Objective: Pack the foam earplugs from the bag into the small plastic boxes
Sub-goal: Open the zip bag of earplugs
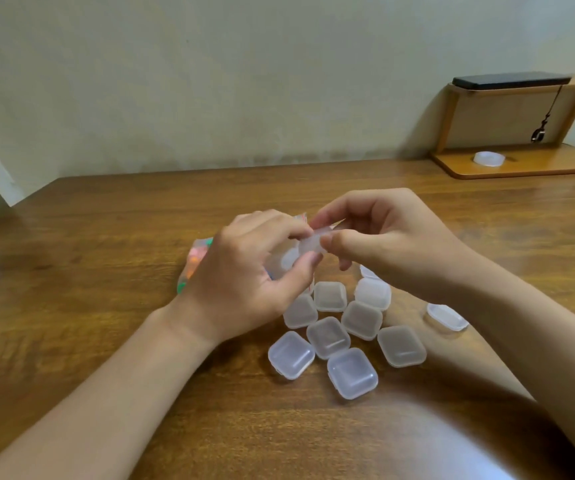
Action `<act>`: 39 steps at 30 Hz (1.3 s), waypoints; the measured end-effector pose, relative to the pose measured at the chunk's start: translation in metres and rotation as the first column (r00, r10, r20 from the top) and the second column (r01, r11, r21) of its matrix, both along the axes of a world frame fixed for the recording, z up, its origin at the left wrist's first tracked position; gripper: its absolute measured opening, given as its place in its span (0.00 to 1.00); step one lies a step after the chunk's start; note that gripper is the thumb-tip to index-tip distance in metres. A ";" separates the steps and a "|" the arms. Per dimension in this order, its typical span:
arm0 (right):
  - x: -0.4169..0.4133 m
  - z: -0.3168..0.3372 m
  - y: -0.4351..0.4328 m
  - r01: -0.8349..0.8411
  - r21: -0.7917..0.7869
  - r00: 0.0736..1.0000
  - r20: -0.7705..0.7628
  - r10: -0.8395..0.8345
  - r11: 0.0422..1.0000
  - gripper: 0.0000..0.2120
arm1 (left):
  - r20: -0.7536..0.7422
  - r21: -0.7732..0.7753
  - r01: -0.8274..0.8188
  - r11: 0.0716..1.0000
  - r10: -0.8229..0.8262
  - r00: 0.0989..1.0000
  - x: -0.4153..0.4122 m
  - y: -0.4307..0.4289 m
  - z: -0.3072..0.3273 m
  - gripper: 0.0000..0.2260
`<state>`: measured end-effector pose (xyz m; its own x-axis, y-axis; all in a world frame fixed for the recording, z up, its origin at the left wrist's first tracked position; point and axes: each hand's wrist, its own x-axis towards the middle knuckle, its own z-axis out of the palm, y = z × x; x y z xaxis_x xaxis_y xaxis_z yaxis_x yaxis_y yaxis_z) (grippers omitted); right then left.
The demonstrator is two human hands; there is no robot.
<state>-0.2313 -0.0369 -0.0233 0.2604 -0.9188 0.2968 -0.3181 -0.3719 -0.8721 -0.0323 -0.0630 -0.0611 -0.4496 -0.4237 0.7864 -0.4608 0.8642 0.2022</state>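
Note:
Both hands hold one small translucent plastic box (312, 243) above the table. My left hand (251, 271) pinches its near side with thumb and fingers. My right hand (376, 233) pinches its right side and upper edge. Whether the box is open I cannot tell. Below the hands lies a cluster of several shut translucent boxes (329, 336) on the wooden table (89, 271). One more box (447, 317) lies apart beside my right forearm. The clear bag of coloured foam earplugs (196, 261) lies behind my left hand, mostly hidden.
A low wooden shelf (521, 164) stands at the back right by the wall, with a roll of clear tape (488, 157) on its base and a black flat device (509, 80) on top. The table's left edge runs diagonally at the far left.

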 end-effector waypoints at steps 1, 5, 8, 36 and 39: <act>0.001 0.000 0.000 -0.013 -0.004 1.000 0.008 0.013 1.000 0.08 | -0.021 -0.020 -0.010 1.000 0.010 1.000 0.000 0.000 0.000 0.09; 0.004 0.000 0.002 -0.063 -0.011 0.998 0.031 0.063 0.998 0.15 | -0.048 -0.065 -0.040 0.997 0.037 0.998 0.002 0.001 0.003 0.10; 0.007 -0.002 0.003 -0.057 -0.017 0.998 0.026 0.058 0.998 0.19 | -0.039 -0.065 -0.048 0.997 0.046 0.998 0.002 0.001 0.003 0.11; 0.018 -0.016 -0.001 -0.068 -0.147 0.997 0.018 0.071 0.987 0.25 | -0.480 0.328 0.038 0.944 0.132 0.867 0.000 0.002 0.012 0.07; 0.015 -0.013 -0.001 0.023 -0.171 0.998 -0.054 -0.033 0.985 0.18 | -0.494 0.332 -0.054 0.942 0.223 0.840 0.008 -0.006 0.014 0.07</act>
<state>-0.2161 -0.0377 -0.0361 0.2561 -0.8632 0.4350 -0.3776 -0.5036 -0.7770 -0.0244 -0.0685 -0.0472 0.0697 -0.6976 0.7130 -0.3250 0.6599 0.6774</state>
